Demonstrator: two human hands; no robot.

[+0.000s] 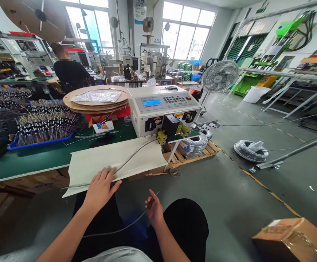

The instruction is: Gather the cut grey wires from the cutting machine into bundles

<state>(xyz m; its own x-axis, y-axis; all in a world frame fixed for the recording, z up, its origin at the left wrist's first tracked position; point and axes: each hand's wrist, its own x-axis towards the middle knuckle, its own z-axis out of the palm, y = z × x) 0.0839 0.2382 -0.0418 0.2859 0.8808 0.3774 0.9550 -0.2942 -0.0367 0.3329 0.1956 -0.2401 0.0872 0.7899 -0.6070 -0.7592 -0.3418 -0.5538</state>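
My left hand [101, 189] rests with fingers spread on a pale sheet [93, 162] that hangs off the green bench, touching a grey wire [136, 151] fed out of a white cutting machine [161, 107]. Lower down, over my lap, my right hand [154, 208] pinches a thin grey wire [125, 227] that trails left across my dark trousers.
A blue tray [38, 142] of cut wires lies on the green bench [38, 158]. Cardboard discs [95, 100] sit behind. Wire coils [250, 150] and a pallet [196, 154] lie on the floor. A fan [220, 76] stands right. A cardboard box [295, 238] is near right. Another person [69, 71] sits at the far bench.
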